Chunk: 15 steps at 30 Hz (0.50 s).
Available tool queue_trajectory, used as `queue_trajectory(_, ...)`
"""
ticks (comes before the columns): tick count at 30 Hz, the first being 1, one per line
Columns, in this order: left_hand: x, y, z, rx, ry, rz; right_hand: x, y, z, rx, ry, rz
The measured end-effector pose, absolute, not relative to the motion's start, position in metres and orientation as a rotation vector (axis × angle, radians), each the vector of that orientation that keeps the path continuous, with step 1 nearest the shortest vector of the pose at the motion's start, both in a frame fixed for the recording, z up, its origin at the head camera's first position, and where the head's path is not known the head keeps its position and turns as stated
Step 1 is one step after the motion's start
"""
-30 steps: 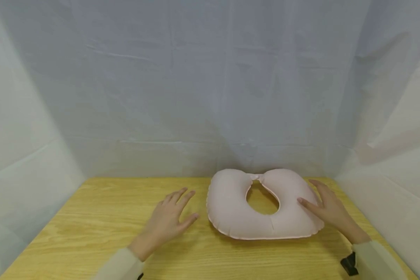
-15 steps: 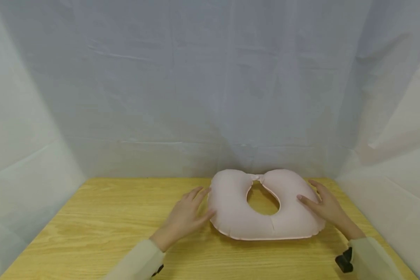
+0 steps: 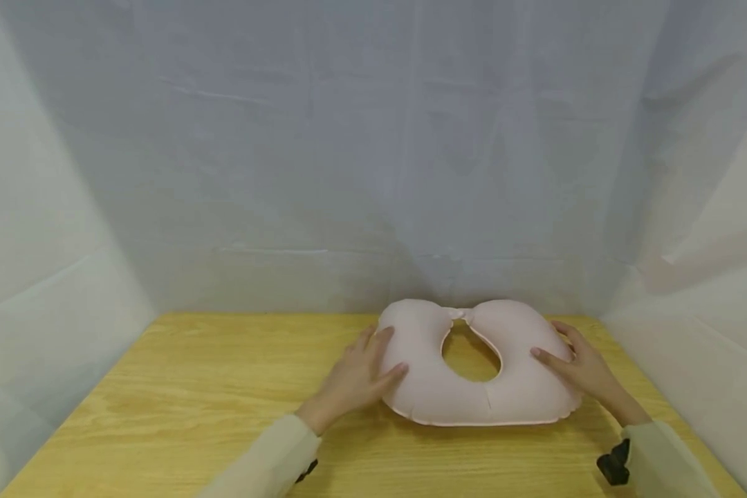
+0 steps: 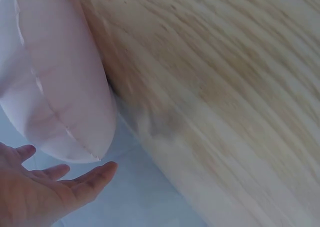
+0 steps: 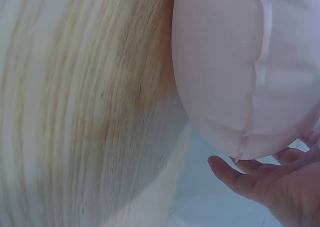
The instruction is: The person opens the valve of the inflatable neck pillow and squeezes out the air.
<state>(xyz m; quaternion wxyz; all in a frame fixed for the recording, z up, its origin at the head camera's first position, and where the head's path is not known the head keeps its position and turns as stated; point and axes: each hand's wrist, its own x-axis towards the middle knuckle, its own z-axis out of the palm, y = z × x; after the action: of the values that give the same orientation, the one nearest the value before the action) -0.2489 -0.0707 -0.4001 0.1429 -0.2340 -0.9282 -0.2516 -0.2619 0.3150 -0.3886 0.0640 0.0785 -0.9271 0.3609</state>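
Note:
A pale pink inflated U-shaped neck pillow (image 3: 429,394) lies on the wooden table, its two ends meeting at the back around an oval opening. My left hand (image 3: 353,380) is at the pillow's left side, with spread fingers and the thumb over its edge. At the right side, my right hand (image 3: 590,373) rests with the thumb on top and the other fingers along the outer edge. The left wrist view shows loosely extended fingers (image 4: 95,182) by the seamed end of the pillow (image 4: 65,77). Similar fingers (image 5: 235,179) lie beside the pillow (image 5: 220,62) in the right wrist view.
The yellowish wooden table (image 3: 224,387) extends to the left of the pillow and in front of it. A pale sheet (image 3: 286,173) hangs behind the table, and more sheeting (image 3: 709,332) closes in the right side near my right arm.
My left hand has moved right across the table to the pillow's left side. My right hand stays at the right side, and the pillow has hardly moved.

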Motion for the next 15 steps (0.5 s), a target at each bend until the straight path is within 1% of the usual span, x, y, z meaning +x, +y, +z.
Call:
queue_trajectory(7, -0.249, -0.061, -0.404, -0.657, -2.746, -0.835, -0.261, 0.317, -0.390, 0.245, -2.827, 1.145)
queue_trajectory(15, -0.247, -0.056, -0.406, -0.633, -2.740, -0.968, -0.260, 0.320, -0.391, 0.243, -2.838, 1.326)
